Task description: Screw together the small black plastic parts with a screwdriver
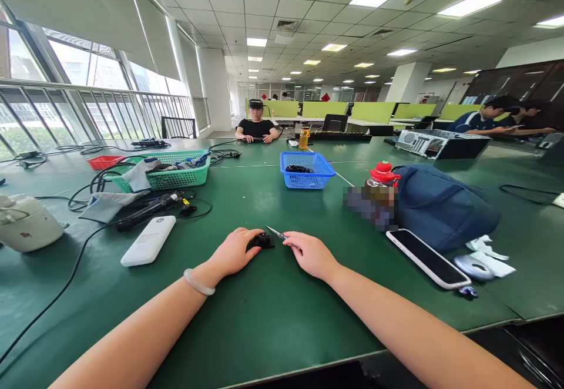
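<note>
Black part [264, 240] between the hands [232, 252] [312, 255], in the left's grip.

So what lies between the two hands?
In the head view: a small black part at the left hand, and the tip of a pointed tool held in the right hand.

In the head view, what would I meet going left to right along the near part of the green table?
White container → white power bank → left hand → small black part → pointed metal tool → right hand → phone.
</note>
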Demonstrator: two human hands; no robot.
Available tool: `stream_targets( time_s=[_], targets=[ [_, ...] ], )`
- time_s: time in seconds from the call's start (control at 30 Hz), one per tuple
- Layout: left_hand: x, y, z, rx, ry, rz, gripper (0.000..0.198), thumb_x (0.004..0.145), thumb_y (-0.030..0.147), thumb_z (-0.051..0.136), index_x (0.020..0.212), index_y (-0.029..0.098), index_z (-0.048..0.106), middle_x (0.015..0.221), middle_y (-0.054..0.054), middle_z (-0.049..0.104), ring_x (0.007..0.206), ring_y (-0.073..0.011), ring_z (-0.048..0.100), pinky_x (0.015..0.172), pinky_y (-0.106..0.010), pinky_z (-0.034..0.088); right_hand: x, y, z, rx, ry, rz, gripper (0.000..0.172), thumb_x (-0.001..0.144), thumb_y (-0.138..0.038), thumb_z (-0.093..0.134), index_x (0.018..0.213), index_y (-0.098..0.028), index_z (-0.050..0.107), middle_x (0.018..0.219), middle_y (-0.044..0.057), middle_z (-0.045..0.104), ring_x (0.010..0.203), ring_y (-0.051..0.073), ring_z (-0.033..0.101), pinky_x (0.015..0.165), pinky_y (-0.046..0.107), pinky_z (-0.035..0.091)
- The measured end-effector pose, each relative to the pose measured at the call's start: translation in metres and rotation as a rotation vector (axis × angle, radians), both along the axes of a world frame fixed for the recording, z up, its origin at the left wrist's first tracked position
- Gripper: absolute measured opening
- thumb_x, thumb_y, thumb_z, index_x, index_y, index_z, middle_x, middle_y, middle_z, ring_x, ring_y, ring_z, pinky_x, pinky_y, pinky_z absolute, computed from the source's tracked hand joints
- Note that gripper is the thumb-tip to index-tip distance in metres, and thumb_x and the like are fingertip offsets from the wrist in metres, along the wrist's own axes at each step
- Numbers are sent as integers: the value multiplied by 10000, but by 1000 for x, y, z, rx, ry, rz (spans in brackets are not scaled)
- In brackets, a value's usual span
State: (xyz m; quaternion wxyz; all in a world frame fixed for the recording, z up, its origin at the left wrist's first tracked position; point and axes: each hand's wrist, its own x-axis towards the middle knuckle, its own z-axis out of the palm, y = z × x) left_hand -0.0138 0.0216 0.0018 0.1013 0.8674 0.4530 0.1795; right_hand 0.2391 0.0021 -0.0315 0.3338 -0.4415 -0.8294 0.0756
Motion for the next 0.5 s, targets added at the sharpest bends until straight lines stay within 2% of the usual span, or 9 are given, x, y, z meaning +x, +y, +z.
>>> stream_targets(
  time_s=[0.5],
  targets=[
    [0,2,1,-9,6,-13,437,888,314,549,1315,230,574,1188,-83,678,1130,-272,583,1020,-430,452,0,-1,2,-23,1,13,319,864,-59,507,1023,-222,730,1232,51,689,1088,200,681,979,371,549]
  ],
)
